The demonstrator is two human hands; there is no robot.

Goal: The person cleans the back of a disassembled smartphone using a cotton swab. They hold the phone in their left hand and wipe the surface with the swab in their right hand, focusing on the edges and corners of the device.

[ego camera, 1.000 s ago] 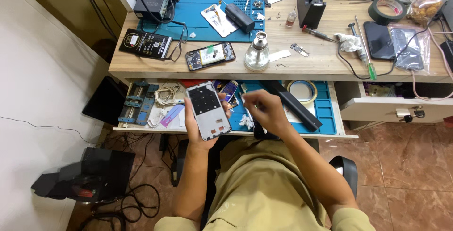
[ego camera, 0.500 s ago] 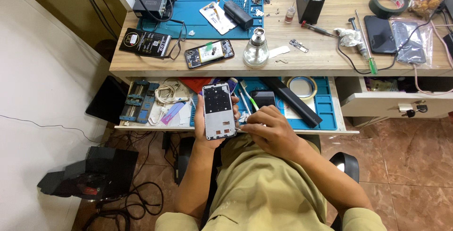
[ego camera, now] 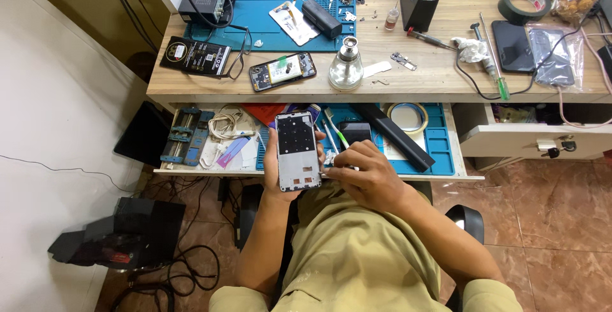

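Note:
My left hand [ego camera: 275,173] holds a phone frame [ego camera: 298,151] upright over the front edge of the open drawer [ego camera: 440,143]; the frame is silver with a dark panel in its upper half. My right hand [ego camera: 362,174] rests just to the right of the frame, fingers curled against its lower right edge. A small metallic part shows at its fingertips, but I cannot tell whether the hand grips it. An opened phone [ego camera: 282,70] lies on the wooden desk [ego camera: 433,73] above, beside a glass bottle [ego camera: 345,66].
The drawer holds a blue mat, tape roll [ego camera: 408,117], black bar [ego camera: 395,137], cables and a blue clamp [ego camera: 188,135]. On the desk: blue work mat [ego camera: 255,31], screwdrivers [ego camera: 494,63], dark phones [ego camera: 513,45], green tape [ego camera: 524,3]. A black device and cables [ego camera: 121,235] lie on the floor.
My left hand has carried the frame a little to the right, now upright. My right hand has dropped from the drawer to the frame's lower right edge.

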